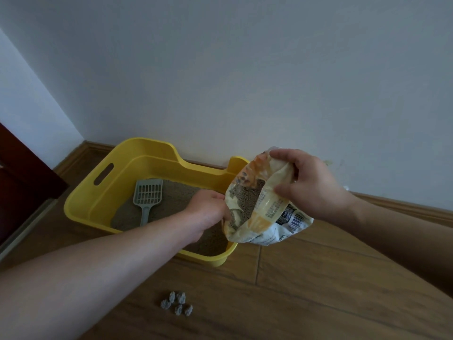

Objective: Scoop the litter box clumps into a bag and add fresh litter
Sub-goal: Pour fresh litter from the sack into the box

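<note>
On the head camera I see my left hand [208, 209] gripping the lower lip of the litter bag [264, 200], my right hand [308, 182] pinching its top, above the litter box [81, 200]; the scoop [148, 195] lies inside, clumps [177, 303] on the floor [318, 278]

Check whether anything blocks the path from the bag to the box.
Nothing visible does. The left hand and right hand hold the bag at the box's right end, with bare litter below. The scoop lies further left, clear of the bag.
</note>
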Motion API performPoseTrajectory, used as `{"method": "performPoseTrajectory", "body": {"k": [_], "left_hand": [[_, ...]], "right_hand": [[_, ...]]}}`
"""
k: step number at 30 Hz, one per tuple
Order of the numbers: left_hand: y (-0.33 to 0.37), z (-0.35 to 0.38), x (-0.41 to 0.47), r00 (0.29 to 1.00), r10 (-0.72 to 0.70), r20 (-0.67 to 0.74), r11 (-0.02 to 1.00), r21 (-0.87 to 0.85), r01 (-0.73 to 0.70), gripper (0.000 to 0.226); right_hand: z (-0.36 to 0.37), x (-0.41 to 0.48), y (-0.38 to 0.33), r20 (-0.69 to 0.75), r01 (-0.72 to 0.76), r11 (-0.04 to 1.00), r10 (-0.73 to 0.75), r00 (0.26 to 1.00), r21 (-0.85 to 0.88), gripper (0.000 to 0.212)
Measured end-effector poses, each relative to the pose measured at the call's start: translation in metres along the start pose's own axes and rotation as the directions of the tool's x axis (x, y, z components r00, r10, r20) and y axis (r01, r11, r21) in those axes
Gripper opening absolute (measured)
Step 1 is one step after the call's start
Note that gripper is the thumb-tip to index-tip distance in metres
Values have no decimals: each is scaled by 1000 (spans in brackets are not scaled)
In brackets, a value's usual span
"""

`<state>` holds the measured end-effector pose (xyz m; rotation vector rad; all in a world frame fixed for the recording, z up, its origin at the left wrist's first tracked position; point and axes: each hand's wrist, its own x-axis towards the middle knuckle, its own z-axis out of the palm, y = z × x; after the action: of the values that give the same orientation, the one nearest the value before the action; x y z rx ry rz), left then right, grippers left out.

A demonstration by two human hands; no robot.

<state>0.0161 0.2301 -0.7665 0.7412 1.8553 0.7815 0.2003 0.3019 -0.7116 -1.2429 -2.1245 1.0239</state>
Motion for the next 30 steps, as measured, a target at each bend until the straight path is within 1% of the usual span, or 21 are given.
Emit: {"method": "performPoseTrajectory", "body": {"k": [7, 12, 14, 20, 25, 30], "left_hand": [[-6, 0, 10, 996, -65, 65, 994, -86, 70, 30], [-6, 0, 14, 994, -86, 66, 984, -153, 96, 22], [-6, 1, 14, 996, -81, 39, 982, -168, 86, 17], [-7, 4, 16, 999, -49, 1, 990, -130, 48, 8], [-6, 6, 16, 1000, 1, -10, 995, -98, -2, 11], [-2, 11, 11, 998, 55, -7, 994, -95, -55, 20]], "right_hand": [[2, 1, 0, 1, -2, 1000, 2, 1000, 14, 69], [2, 1, -1, 4, -7, 1000, 7, 1000, 13, 70], [2, 1, -1, -2, -6, 1000, 6, 1000, 10, 69], [2, 1, 0, 4, -24, 999, 24, 1000, 33, 70], [-1, 0, 2, -3, -22, 999, 22, 1000, 32, 70], [-12, -6, 7, -24, -33, 999, 34, 999, 36, 69]]}}
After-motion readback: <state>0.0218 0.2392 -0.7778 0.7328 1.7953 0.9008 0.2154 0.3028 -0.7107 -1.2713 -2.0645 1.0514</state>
